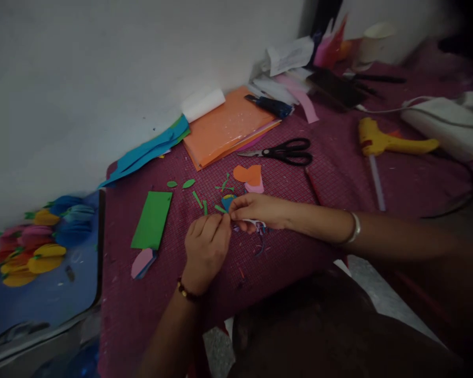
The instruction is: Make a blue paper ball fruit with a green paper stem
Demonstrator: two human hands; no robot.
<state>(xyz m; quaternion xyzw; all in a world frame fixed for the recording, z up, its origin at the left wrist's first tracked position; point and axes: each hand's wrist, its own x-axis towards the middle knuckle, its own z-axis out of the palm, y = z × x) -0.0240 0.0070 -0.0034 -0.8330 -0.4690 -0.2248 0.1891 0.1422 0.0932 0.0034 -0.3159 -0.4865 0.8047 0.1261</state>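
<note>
My left hand (207,247) is closed, its fingertips meeting those of my right hand (260,210) over the table. Both hands pinch at the same spot, but what lies between the fingertips is too small and hidden to name. Below the right fingers a white curved piece (256,222) shows. Just beyond the fingertips lie a blue paper piece (226,202) and a small green strip (220,209). More thin green strips (197,199) and two green paper leaves (188,184) are scattered beyond my left hand. A green paper sheet (152,220) rests to its left.
Black-handled scissors (287,152), orange sheets (228,126) and a blue cutter (274,106) lie farther back. Orange heart-like cutouts (248,174) sit beyond my right hand. At right is a yellow glue gun (394,142). Colourful paper shapes (43,231) cover part of a blue surface at left.
</note>
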